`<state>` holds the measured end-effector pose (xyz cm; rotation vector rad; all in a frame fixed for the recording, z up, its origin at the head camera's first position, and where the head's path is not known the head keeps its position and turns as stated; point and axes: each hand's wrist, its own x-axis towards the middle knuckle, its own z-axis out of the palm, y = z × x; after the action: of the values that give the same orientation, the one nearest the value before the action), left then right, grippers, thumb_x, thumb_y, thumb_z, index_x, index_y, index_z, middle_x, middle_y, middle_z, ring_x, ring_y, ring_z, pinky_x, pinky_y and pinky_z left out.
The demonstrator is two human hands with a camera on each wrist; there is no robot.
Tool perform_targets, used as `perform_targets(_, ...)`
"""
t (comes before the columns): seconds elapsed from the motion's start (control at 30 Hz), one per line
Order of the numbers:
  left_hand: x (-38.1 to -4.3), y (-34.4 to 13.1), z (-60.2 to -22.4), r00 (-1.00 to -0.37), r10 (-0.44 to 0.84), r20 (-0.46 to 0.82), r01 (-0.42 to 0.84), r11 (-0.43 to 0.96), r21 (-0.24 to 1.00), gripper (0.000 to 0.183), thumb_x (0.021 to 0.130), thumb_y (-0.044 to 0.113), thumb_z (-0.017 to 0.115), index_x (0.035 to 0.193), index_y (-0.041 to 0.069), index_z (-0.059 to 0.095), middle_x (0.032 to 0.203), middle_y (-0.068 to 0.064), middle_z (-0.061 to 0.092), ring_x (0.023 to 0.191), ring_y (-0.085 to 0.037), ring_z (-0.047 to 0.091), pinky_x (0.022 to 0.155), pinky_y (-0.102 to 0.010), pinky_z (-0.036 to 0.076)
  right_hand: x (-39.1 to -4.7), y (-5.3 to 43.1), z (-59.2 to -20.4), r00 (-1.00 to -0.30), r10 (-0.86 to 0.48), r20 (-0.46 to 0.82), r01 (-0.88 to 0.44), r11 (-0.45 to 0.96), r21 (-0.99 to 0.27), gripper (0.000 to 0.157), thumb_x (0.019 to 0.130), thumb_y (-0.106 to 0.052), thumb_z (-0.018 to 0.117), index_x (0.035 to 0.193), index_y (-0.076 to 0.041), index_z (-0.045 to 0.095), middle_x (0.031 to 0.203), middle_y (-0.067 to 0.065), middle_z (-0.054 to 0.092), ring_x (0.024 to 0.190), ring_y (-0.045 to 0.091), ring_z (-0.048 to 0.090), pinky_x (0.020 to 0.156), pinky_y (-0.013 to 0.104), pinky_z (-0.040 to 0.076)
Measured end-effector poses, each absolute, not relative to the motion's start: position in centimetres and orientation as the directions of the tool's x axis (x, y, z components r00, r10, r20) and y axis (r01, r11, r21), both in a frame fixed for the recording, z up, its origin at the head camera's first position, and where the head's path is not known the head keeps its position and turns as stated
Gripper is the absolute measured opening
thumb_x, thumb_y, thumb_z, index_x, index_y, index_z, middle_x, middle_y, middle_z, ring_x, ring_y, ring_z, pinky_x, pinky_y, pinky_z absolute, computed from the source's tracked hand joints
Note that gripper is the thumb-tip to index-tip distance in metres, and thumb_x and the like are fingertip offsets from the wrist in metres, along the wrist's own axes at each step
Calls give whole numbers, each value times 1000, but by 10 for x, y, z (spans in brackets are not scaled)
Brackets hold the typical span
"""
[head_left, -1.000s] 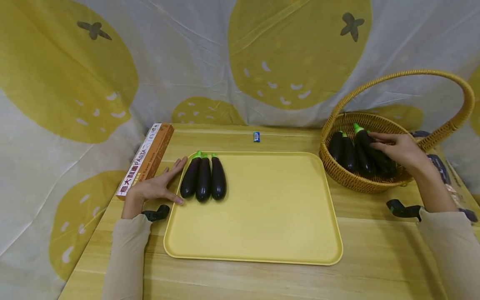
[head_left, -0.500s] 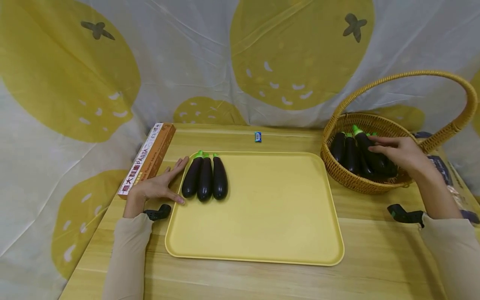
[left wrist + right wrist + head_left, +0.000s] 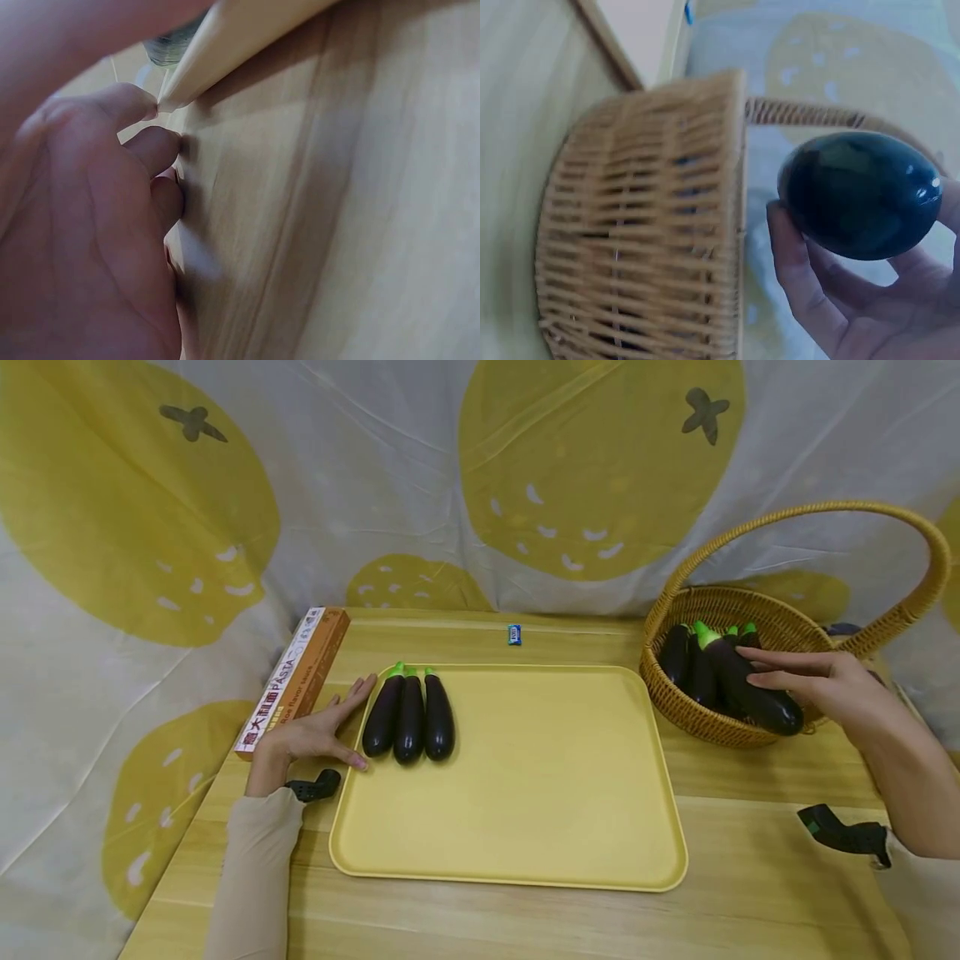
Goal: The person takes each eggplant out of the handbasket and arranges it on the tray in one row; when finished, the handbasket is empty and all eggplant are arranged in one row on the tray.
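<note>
My right hand (image 3: 832,685) grips a dark purple eggplant (image 3: 750,689) with a green stem, lifted over the wicker basket (image 3: 705,727). In the right wrist view the round end of that eggplant (image 3: 862,195) shows between thumb and fingers, above the basket rim (image 3: 739,225). Several more eggplants (image 3: 675,656) lie in the basket, partly hidden by the held one. On the left, my left hand (image 3: 318,731) rests with spread fingers at the left edge of the yellow tray (image 3: 562,777). Three eggplants (image 3: 408,718) lie side by side inside that edge.
A pasta box (image 3: 292,681) lies left of the tray, beyond the left hand. Behind the tray is a small blue packet (image 3: 513,634). The basket's tall handle (image 3: 825,506) arches up over the eggplants. A lemon-print cloth (image 3: 405,485) hangs behind the table.
The right hand has raised an eggplant from the pile and drawn it slightly toward the near side of the basket. The left hand has stayed at the tray edge.
</note>
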<state>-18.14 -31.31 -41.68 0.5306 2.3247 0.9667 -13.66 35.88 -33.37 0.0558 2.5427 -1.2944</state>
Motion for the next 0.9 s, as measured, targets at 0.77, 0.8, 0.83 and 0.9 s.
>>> perform_targets(0.77,-180,-311,-416,-772,543,-331,155,665,731,139,75,28,93,167,19,-11,171,-21,-23,147,-64,-25,115,-82,-8,-148,137,-360,-910,-339,-239,31,518,-855,48,95,-32,75,141,-29,66,144,11,65,105,20,69,84,28,51)
perform_targets(0.8,-180,-311,-416,-772,544,-330,155,663,732,139,75,28,93,167,18,-11,171,-21,-23,147,-63,-25,115,-81,-9,-151,128,-363,-912,-332,-243,41,515,-856,47,95,-31,75,141,-28,66,143,12,65,104,19,68,81,27,50)
perform_targets(0.83,-180,-311,-416,-771,546,-329,155,661,734,139,75,28,93,167,18,-10,170,-21,-23,148,-63,-25,115,-81,-9,-154,120,-366,-914,-323,-245,48,514,-856,47,94,-30,75,140,-28,67,141,12,66,102,19,68,78,27,48)
perform_targets(0.9,-180,-311,-416,-770,548,-326,157,658,736,140,74,27,94,167,16,-11,170,-22,-23,147,-63,-26,115,-81,-10,-159,105,-370,-921,-304,-245,56,516,-855,46,94,-28,75,139,-27,68,138,12,68,97,19,66,71,27,44)
